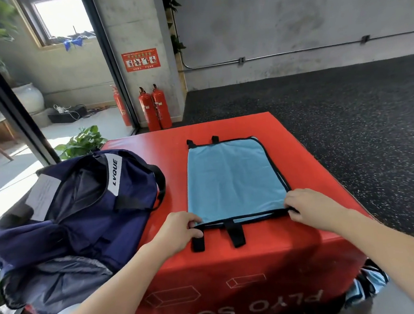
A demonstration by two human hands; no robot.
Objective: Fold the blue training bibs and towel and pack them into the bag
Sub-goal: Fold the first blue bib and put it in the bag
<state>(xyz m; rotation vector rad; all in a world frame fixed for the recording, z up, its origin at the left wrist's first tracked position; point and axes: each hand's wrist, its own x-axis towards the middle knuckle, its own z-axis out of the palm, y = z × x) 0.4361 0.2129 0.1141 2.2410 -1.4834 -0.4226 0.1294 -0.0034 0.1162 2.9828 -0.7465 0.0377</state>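
While your left hand (180, 231) and right hand (307, 208) pinch near hem of blue bib (233, 179) flat on red worktop (310, 248), folding barely begun; bag (80, 214) beside it gapes open, more blue fabric (367, 285) waits below.

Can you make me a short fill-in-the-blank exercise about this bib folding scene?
1. The blue bib lies flat on a ___ plyo box.
2. Both hands pinch the bib's ___ edge.
3. The navy bag sits to the bib's ___.

Missing words: red; near; left
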